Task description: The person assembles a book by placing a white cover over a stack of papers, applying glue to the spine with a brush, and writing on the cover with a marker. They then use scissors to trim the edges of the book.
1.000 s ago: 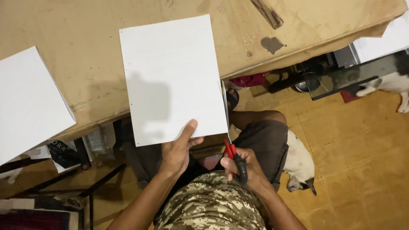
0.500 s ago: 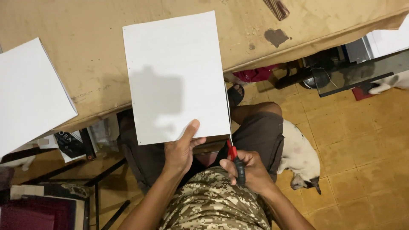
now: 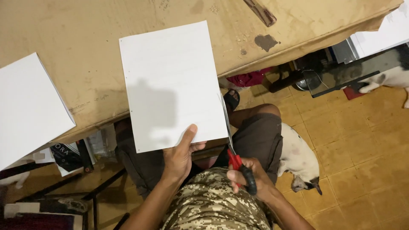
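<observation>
Left hand (image 3: 181, 155) pinching white sheet (image 3: 170, 85) bottom edge; right hand (image 3: 251, 183) gripping scissors (image 3: 233, 157) at sheet's right edge; best kept taut, blades straight.

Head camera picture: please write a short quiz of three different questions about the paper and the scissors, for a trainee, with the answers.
1. True or false: the left hand holds the white sheet of paper at its bottom edge.
2. Which hand holds the scissors? A) left B) right C) neither
3. Fill in: the scissor blades lie along the sheet's ____ edge.

Key:
1. True; the thumb lies on top of the sheet.
2. B; the right hand is closed on the red and black handles.
3. Right. The table covered with brown cardboard is behind the sheet, and a white dog lies on the tiled floor beside the person's leg.
</observation>
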